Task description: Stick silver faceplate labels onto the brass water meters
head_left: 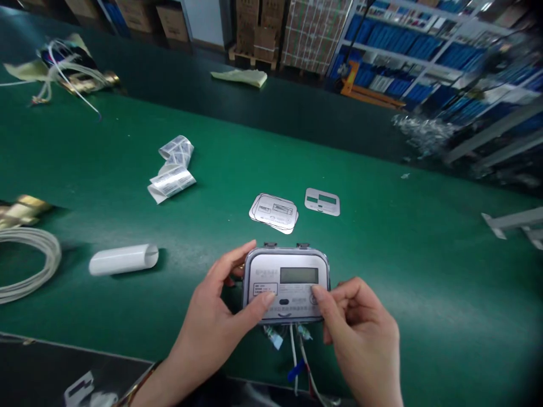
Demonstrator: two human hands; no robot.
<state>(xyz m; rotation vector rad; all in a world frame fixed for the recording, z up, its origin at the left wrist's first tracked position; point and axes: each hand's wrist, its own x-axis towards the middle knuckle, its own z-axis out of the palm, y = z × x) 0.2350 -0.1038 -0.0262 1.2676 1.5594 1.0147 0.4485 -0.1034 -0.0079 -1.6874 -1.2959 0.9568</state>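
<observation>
A grey meter box point(299, 275) with a small display and a printed faceplate is held just above the green bench, cables hanging from its lower edge. My left hand point(223, 314) grips its left side, thumb on the faceplate and fingers behind. On the right side, my right hand point(360, 328) has its thumb pressed on the faceplate's right part, the other fingers curled at the box's edge. Beyond the box lie a stack of faceplate labels point(274, 212) and a single label with cut-outs point(334, 208).
The green bench point(424, 271) carries a white roll point(124, 260), a cable coil point(51, 257), brass fittings point(25, 210), and a folded sticker strip point(173, 180). Wired parts point(76, 70) sit at the far left, a yellowish cloth point(241, 77) at the back. Metal brackets point(517, 221) stand right.
</observation>
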